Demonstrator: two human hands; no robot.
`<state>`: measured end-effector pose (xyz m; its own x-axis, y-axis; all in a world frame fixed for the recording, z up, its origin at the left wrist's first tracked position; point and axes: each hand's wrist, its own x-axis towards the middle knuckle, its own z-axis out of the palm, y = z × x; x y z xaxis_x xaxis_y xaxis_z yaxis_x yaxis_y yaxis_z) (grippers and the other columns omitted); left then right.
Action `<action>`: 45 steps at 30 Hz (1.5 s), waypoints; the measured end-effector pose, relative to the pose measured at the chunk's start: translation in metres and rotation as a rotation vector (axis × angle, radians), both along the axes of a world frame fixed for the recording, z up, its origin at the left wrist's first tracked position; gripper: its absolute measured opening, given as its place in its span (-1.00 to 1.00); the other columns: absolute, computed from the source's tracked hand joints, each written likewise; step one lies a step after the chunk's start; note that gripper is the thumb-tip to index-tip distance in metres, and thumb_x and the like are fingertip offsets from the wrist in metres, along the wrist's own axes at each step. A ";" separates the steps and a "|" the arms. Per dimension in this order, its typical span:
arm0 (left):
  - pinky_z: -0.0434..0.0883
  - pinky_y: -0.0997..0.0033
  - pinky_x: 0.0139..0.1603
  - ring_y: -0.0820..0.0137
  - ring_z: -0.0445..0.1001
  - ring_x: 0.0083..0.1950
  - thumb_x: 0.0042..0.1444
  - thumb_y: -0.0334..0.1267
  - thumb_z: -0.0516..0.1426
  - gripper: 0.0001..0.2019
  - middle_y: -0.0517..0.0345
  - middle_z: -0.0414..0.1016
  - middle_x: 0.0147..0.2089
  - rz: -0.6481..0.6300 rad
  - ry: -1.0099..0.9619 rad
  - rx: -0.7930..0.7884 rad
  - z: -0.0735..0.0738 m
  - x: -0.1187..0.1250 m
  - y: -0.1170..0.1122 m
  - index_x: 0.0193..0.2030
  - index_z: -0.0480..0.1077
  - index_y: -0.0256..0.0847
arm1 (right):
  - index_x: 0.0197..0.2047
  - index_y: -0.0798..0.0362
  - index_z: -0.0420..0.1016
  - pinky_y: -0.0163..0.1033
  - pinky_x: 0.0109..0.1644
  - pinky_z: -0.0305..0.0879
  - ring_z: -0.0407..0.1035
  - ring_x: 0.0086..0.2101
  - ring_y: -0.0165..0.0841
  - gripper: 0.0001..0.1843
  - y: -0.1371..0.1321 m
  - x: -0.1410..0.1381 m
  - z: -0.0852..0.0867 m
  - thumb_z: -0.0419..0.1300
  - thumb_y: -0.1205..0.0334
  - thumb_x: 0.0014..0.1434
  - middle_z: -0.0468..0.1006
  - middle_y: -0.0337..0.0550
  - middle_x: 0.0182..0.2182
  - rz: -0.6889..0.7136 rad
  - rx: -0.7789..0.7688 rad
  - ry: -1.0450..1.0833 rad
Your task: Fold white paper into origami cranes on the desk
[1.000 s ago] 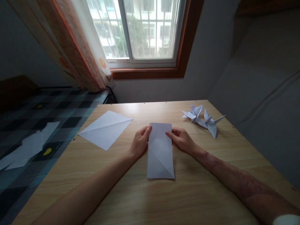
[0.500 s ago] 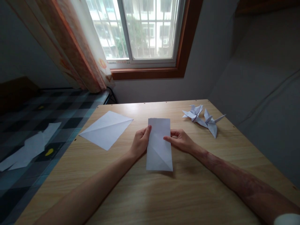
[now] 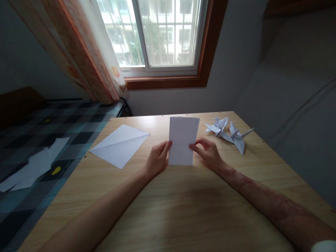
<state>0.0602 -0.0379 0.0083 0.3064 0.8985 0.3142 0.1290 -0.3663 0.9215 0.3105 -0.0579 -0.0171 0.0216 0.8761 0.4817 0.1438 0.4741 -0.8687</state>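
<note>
A white folded sheet of paper (image 3: 182, 140), rectangular in outline, is held up above the middle of the table. My left hand (image 3: 159, 157) pinches its left edge, thumb on the near face and fingers behind. On the opposite edge, my right hand (image 3: 208, 152) grips the sheet between thumb and fingertips. To the left lies a white square of paper (image 3: 120, 147) with a crease running corner to corner. Two folded paper cranes (image 3: 217, 126) rest close together at the back right.
The wooden table (image 3: 147, 217) stands below a window (image 3: 170, 33) with a brown frame. On the left, a checked bedspread (image 3: 86, 122) carries loose white paper pieces (image 3: 39, 166). A patterned curtain (image 3: 86, 52) hangs beside the window.
The folded paper has been raised and tilted more upright, its lower end lifting off toward the window. My right hand has turned slightly upward with it. Other papers stay put.
</note>
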 end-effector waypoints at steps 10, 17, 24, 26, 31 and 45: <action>0.55 0.24 0.17 0.29 0.70 0.07 0.46 -0.38 0.22 -0.81 0.11 0.77 0.11 -0.252 0.517 0.938 0.010 -0.034 0.031 0.06 0.64 -0.05 | -0.18 -0.07 0.67 0.00 0.12 0.43 0.55 -0.08 -0.17 -0.80 0.003 0.016 0.014 0.32 0.45 0.37 0.72 -0.12 -0.10 -0.012 0.416 -0.524; 0.53 0.23 0.16 0.27 0.67 0.02 0.45 -0.40 0.16 -0.79 0.06 0.76 0.09 -0.309 0.713 0.898 -0.004 -0.040 0.037 0.03 0.63 -0.14 | 0.02 -0.06 0.60 0.10 0.32 0.35 0.57 -0.01 -0.13 -0.69 0.000 0.015 0.014 0.38 0.37 0.21 0.73 -0.09 0.01 0.222 0.402 -0.795; 0.50 0.21 0.14 0.26 0.66 0.00 0.34 -0.46 0.14 -0.73 0.09 0.76 0.05 -0.364 0.746 0.917 0.001 -0.042 0.037 0.00 0.65 -0.13 | 0.17 -0.03 0.56 0.20 0.46 0.25 0.60 0.05 -0.06 -0.54 -0.008 0.011 0.017 0.42 0.14 0.22 0.72 0.01 0.10 0.249 0.494 -0.914; 0.49 0.20 0.13 0.26 0.66 0.00 0.34 -0.45 0.12 -0.71 0.09 0.76 0.03 -0.367 0.765 0.918 0.003 -0.041 0.035 -0.01 0.65 -0.11 | 0.18 -0.06 0.56 0.16 0.41 0.32 0.61 0.03 -0.10 -0.57 -0.008 0.011 0.016 0.40 0.20 0.25 0.73 -0.01 0.08 0.226 0.564 -0.874; 0.50 0.18 0.10 0.23 0.64 -0.08 0.27 -0.27 0.17 -0.76 0.05 0.73 -0.03 -0.406 0.704 0.742 0.010 -0.041 0.028 -0.03 0.65 -0.12 | 0.10 -0.06 0.59 0.02 0.23 0.47 0.63 -0.14 -0.22 -0.76 -0.010 0.011 0.015 0.31 0.28 0.38 0.76 -0.09 -0.11 0.268 0.659 -0.719; 0.58 0.20 -0.10 0.23 0.65 -0.13 0.30 0.14 0.33 -0.48 -0.14 0.66 0.09 0.170 0.376 0.060 0.003 -0.028 0.035 0.14 0.49 -0.26 | 0.28 -0.15 0.62 0.08 0.28 0.52 0.70 0.06 -0.17 -0.68 -0.020 0.014 0.019 0.17 0.18 0.58 0.80 -0.09 0.05 0.185 0.728 -0.673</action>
